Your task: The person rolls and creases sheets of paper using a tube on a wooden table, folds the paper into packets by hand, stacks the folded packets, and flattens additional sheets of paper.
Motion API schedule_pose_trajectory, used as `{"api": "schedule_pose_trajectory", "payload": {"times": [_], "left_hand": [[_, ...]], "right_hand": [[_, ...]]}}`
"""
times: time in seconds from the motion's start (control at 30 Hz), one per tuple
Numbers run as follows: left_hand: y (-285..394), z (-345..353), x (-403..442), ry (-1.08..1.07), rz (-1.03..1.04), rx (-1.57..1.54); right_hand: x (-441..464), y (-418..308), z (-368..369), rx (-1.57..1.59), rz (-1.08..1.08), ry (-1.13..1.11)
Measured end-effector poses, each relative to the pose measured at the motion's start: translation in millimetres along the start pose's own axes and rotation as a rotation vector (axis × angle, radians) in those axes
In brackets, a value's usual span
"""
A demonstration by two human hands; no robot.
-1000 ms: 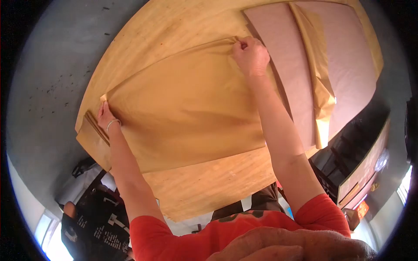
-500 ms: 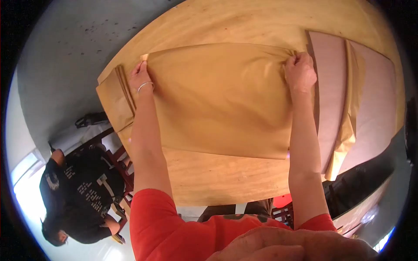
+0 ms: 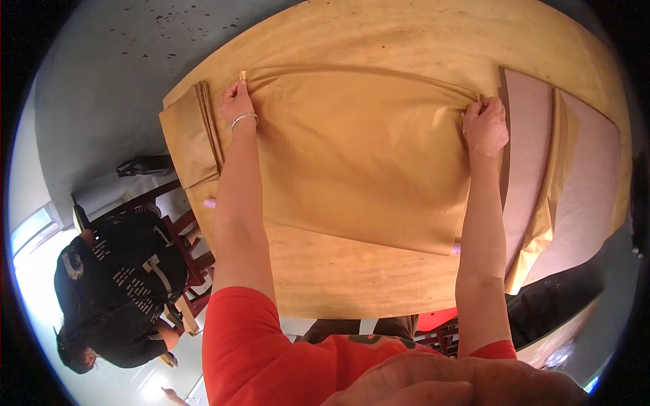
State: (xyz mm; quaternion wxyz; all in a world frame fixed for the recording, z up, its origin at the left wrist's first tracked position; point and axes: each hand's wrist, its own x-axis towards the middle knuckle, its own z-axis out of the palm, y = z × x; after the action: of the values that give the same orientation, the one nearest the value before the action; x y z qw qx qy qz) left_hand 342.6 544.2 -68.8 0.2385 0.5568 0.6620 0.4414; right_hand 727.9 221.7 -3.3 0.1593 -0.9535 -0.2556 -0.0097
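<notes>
A large golden-brown paper-like sheet [image 3: 359,155] lies across the round wooden table [image 3: 352,271], creased and wrinkled along its far side. My left hand [image 3: 237,105] is closed in a pinch on its far left corner, a bangle round the wrist. At the far right corner my right hand [image 3: 486,127] grips the sheet in bent fingers. Creases run from both hands toward the middle. Beside my left hand sits a folded stack [image 3: 191,132] of the same golden-brown material.
Pinkish-brown flat sheets [image 3: 588,186] lie at the right, with a folded golden strip [image 3: 550,203] across them. Small purple pieces [image 3: 210,203] show near the table's left edge and by the sheet's near right corner. A person in black [image 3: 128,284] sits at the left.
The sheet's far edge is more wrinkled and bowed between my hands. Both hands and the table's contents appear further right in view, and the left hand slightly higher.
</notes>
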Motion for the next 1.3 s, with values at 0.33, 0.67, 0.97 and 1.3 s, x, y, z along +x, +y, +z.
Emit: {"api": "schedule_pose_trajectory", "payload": {"times": [0.33,0.67,0.97,1.3], "left_hand": [[22.4,-4.5,-13.6,0.024,0.007,-0.071],[9.0,0.2,-4.8,-0.030,0.026,-0.083],[-30.2,3.9,27.8,-0.082,0.139,0.238],[63.9,-21.6,-2.1,-0.090,0.814,0.842]], "right_hand": [[-0.1,6.8,6.7,0.008,-0.003,0.011],[0.4,1.8,3.5,-0.032,0.035,-0.001],[1.3,-4.9,-6.9,-0.001,0.063,-0.085],[1.4,-7.9,-8.9,-0.012,0.100,-0.103]]}}
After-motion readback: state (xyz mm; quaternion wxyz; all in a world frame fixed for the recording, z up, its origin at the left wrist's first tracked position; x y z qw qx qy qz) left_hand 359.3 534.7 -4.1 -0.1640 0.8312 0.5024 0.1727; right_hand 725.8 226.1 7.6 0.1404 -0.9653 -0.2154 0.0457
